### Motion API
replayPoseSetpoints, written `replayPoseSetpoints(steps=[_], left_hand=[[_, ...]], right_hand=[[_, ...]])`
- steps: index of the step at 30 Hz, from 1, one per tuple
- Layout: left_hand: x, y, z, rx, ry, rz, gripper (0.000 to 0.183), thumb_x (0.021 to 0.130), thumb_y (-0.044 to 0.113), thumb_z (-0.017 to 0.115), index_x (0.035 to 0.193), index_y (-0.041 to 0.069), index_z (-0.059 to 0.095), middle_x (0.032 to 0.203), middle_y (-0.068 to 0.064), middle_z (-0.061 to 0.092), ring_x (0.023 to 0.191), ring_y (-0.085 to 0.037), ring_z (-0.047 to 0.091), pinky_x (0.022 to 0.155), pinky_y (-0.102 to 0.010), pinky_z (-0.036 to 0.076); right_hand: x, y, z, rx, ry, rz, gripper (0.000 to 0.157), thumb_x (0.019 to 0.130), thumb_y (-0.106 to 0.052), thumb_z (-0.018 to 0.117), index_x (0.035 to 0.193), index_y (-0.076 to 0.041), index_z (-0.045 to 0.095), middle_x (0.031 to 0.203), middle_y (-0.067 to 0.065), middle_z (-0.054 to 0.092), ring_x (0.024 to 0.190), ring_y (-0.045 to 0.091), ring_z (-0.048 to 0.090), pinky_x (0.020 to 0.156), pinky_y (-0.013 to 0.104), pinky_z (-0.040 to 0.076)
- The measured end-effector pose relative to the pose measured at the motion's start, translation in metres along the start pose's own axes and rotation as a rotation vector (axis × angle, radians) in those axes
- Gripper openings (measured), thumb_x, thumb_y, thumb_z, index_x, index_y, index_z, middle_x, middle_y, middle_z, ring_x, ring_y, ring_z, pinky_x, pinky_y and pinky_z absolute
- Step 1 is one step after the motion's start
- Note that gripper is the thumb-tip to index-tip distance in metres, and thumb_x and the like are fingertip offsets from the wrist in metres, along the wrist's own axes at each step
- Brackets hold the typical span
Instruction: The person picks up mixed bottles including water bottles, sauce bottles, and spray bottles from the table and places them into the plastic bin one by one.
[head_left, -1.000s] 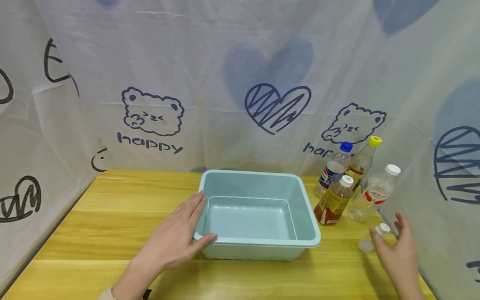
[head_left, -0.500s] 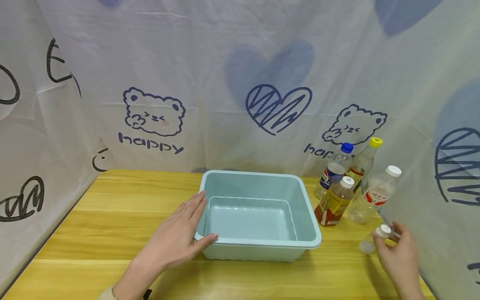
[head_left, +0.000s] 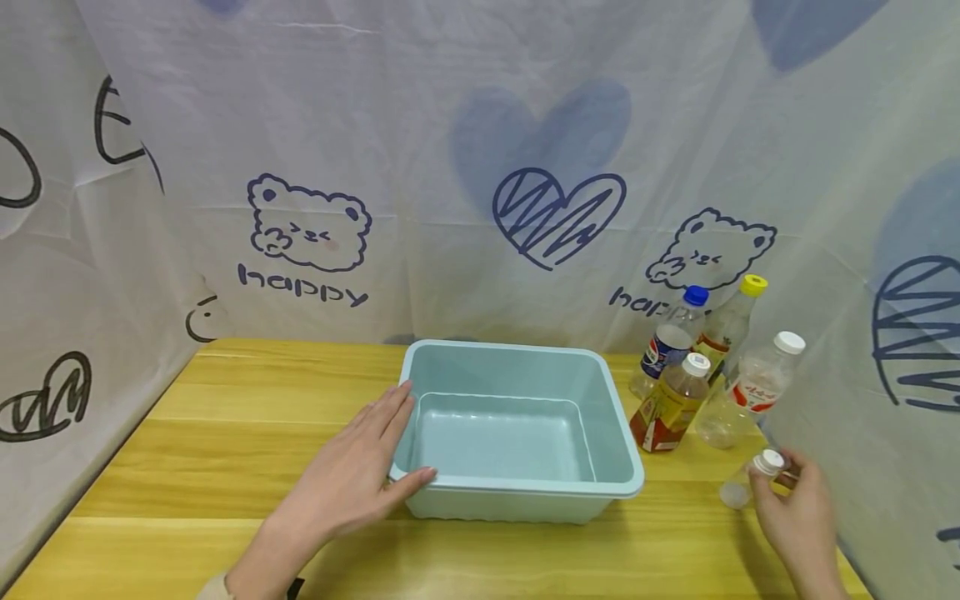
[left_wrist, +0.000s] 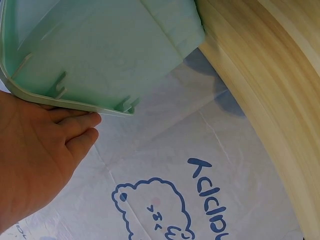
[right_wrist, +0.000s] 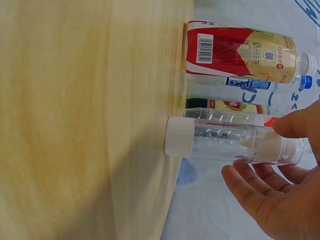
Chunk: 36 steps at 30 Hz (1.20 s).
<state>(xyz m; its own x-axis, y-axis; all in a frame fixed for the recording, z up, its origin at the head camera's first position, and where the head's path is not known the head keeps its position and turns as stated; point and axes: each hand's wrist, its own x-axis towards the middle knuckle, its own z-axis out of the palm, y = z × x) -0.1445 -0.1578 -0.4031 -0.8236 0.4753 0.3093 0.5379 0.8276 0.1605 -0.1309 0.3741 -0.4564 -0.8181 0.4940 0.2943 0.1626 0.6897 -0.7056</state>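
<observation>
In the head view my left hand (head_left: pixel 348 471) rests on the left rim of a light blue plastic basin (head_left: pixel 517 486), fingers extended and thumb lying over the front corner. The left wrist view has the hand (left_wrist: pixel 37 155) flat along the outer rim of the basin (left_wrist: pixel 125 45). At the table's right side my right hand (head_left: pixel 797 508) holds a small clear bottle (head_left: pixel 737 493) with a white cap, thumb on one side and fingers round the other. The small bottle (right_wrist: pixel 220 137) stands upright on the table, its white base end showing in the right wrist view.
Behind the small bottle stand a tea bottle (head_left: pixel 670 408) with a yellow-red label, a blue-capped bottle (head_left: pixel 667 342), a yellow-capped bottle (head_left: pixel 727 325) and a clear white-capped bottle (head_left: pixel 750 400). A printed cloth (head_left: pixel 435 275) hangs around the wooden table (head_left: pixel 247 433).
My right hand's fingers have come in around the small clear bottle, from spread apart beside it to touching it. The left hand stays on the basin's rim.
</observation>
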Motion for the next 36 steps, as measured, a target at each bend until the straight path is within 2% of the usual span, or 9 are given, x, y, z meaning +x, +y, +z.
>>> replayPoseSetpoints(steps=[4,12,21,24,27,29,32,34,36], left_hand=[[-0.001,0.0,0.0,-0.001,0.001,0.0,0.095,0.101,0.068,0.048,0.161,-0.002,0.03,0.172,-0.016,0.021,0.158,-0.032,0.023,0.126,-0.048,0.03],[0.0,-0.001,0.002,-0.003,0.015,0.009,0.093,0.102,0.066,0.048,0.161,-0.003,0.031,0.171,-0.017,0.024,0.157,-0.033,0.026,0.125,-0.049,0.032],[0.0,-0.001,0.002,-0.003,0.014,0.009,0.092,0.102,0.067,0.048,0.16,-0.003,0.032,0.171,-0.017,0.024,0.156,-0.033,0.026,0.125,-0.048,0.031],[0.0,-0.001,0.003,-0.005,0.01,0.008,0.092,0.102,0.067,0.047,0.161,-0.003,0.032,0.171,-0.017,0.024,0.156,-0.033,0.026,0.125,-0.049,0.031],[0.001,-0.001,0.003,-0.01,0.007,0.003,0.093,0.102,0.067,0.047,0.161,-0.002,0.03,0.171,-0.017,0.023,0.157,-0.033,0.026,0.125,-0.049,0.031],[0.0,-0.001,0.003,-0.014,0.004,0.0,0.094,0.102,0.068,0.047,0.161,-0.002,0.03,0.171,-0.016,0.023,0.157,-0.033,0.026,0.126,-0.049,0.03],[0.0,-0.001,0.003,-0.015,0.007,-0.001,0.094,0.101,0.068,0.047,0.161,-0.002,0.03,0.171,-0.017,0.023,0.157,-0.033,0.026,0.126,-0.049,0.03],[0.0,-0.001,0.003,-0.014,0.007,0.0,0.094,0.102,0.068,0.047,0.161,-0.002,0.03,0.171,-0.017,0.023,0.157,-0.033,0.026,0.125,-0.049,0.03],[0.0,-0.001,0.003,-0.011,0.009,0.003,0.093,0.102,0.067,0.047,0.161,-0.003,0.03,0.171,-0.017,0.023,0.156,-0.034,0.026,0.125,-0.05,0.031]], right_hand=[[0.0,0.0,0.001,-0.001,0.007,-0.002,0.052,0.097,-0.007,0.063,0.14,0.016,0.044,0.128,0.034,0.055,0.108,0.043,0.056,0.066,-0.002,0.028],[-0.001,-0.001,0.002,0.005,0.001,-0.003,0.051,0.1,-0.007,0.062,0.141,0.016,0.042,0.131,0.036,0.053,0.113,0.049,0.057,0.077,0.02,0.038],[-0.002,-0.001,0.002,-0.003,0.004,0.007,0.052,0.101,-0.006,0.062,0.143,0.015,0.041,0.132,0.034,0.053,0.112,0.045,0.055,0.084,0.028,0.04],[-0.002,-0.004,0.001,0.009,-0.002,0.014,0.053,0.102,-0.008,0.061,0.145,0.016,0.04,0.134,0.035,0.051,0.114,0.046,0.055,0.09,0.037,0.043],[-0.001,-0.007,0.0,0.015,0.005,0.009,0.053,0.102,-0.008,0.061,0.145,0.015,0.04,0.134,0.034,0.051,0.112,0.042,0.056,0.09,0.034,0.044],[-0.002,-0.009,-0.001,0.023,0.018,-0.002,0.052,0.101,-0.008,0.062,0.144,0.014,0.043,0.132,0.032,0.053,0.104,0.026,0.058,0.086,0.023,0.044],[-0.003,-0.013,-0.002,0.036,0.038,-0.017,0.05,0.1,-0.007,0.064,0.143,0.012,0.046,0.13,0.029,0.055,0.095,-0.001,0.049,0.074,0.004,0.037],[-0.003,-0.017,-0.003,0.049,0.042,-0.02,0.051,0.101,-0.009,0.064,0.143,0.011,0.046,0.132,0.029,0.055,0.093,-0.01,0.04,0.069,-0.003,0.035],[-0.004,-0.023,-0.004,0.065,0.043,-0.025,0.052,0.101,-0.011,0.064,0.145,0.01,0.045,0.133,0.029,0.055,0.094,-0.011,0.039,0.069,-0.005,0.035]])
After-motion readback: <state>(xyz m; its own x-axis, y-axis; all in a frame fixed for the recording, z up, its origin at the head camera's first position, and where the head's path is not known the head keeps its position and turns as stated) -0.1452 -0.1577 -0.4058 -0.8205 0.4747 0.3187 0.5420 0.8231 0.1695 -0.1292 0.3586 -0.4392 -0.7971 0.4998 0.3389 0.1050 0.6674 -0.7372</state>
